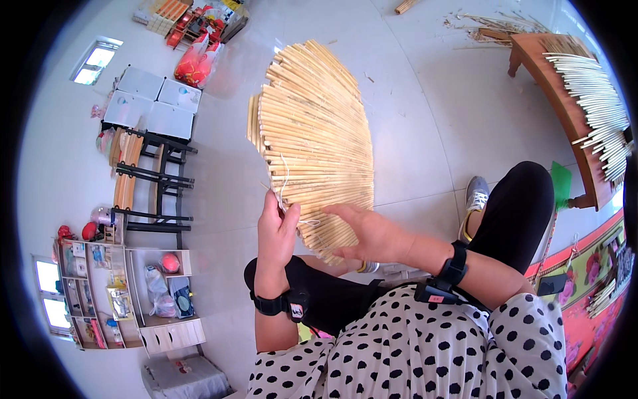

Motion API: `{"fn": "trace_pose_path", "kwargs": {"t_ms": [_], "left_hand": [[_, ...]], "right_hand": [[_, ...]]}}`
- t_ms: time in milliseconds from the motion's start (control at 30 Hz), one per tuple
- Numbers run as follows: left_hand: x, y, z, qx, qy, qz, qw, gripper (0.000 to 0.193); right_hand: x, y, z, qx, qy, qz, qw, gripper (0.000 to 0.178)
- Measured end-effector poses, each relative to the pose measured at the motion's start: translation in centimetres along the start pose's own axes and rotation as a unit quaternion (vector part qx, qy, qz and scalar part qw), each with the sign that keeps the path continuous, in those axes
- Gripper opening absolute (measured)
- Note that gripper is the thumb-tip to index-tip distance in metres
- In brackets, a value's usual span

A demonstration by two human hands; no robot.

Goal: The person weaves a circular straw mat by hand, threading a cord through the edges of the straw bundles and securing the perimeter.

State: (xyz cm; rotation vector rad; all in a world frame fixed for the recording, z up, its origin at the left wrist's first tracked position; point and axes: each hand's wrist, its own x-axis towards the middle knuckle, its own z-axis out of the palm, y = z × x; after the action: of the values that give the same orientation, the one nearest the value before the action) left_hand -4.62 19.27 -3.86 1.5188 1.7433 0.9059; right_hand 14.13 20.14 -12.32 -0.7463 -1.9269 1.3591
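Head camera view: a person in a black-dotted white top [399,352] holds a stitched mat of straw-coloured stalks [319,139] above the tiled floor, just beyond the lap, its rows fanning out in a curve. The left hand [276,223] closes on the mat's lower left edge, its thumb beside a loose white cord [287,174]. The right hand [372,233] lies across the lower stalks, forefinger and thumb spread apart; whether it grips them cannot be told. At right, a brown wooden table [545,80] bears a row of pale stalks [588,90]; shelves [124,279] stand at left.
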Motion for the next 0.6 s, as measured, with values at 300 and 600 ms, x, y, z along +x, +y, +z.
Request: {"fn": "trace_pose_path", "kwargs": {"t_ms": [300, 600], "left_hand": [[-1.9, 0.1, 1.0, -0.107, -0.011, 0.029, 0.994, 0.052], [-3.1, -0.8, 1.6, -0.143, -0.016, 0.050, 0.988, 0.054]], "right_hand": [[-0.8, -1.6, 0.6, -0.011, 0.003, -0.032, 0.999, 0.080], [-0.8, -2.6, 0.2, 0.006, 0.012, -0.052, 0.999, 0.074]]}}
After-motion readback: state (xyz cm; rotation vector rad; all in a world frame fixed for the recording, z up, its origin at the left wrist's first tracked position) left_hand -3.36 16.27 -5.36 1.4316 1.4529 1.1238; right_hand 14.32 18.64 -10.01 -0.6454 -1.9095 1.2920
